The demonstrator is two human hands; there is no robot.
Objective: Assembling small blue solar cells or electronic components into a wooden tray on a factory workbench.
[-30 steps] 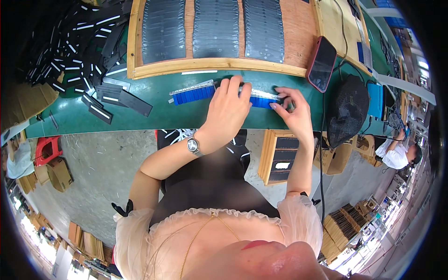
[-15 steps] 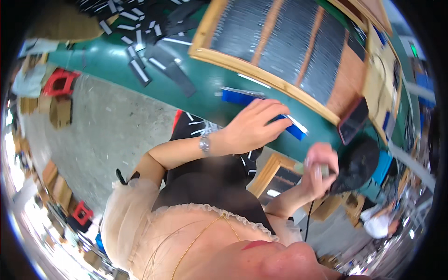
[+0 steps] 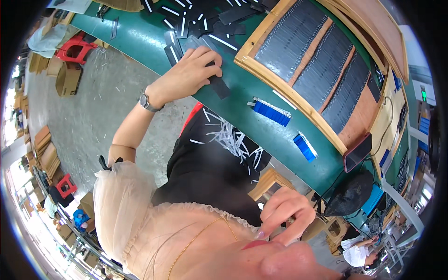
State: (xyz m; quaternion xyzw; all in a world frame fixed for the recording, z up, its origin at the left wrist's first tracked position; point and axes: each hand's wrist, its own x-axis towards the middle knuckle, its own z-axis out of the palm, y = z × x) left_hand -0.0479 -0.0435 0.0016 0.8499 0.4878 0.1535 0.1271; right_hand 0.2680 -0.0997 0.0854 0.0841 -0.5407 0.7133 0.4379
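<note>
- A green desk crosses the workshop, a wooden tray far right.
- Left hand curls over a black plate, left on the desk; grip unclear.
- Right hand bends near the face, contents unclear.
- Apparently fetching the plate; lifting calls for an edge pinch.

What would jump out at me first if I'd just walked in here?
Probably the wooden tray at upper right, filled with rows of dark flat pieces. Next, two bright blue pieces lying apart on the green table in front of it, and the tangle of white strips on the person's lap. The left hand is over a black piece farther left.
</note>
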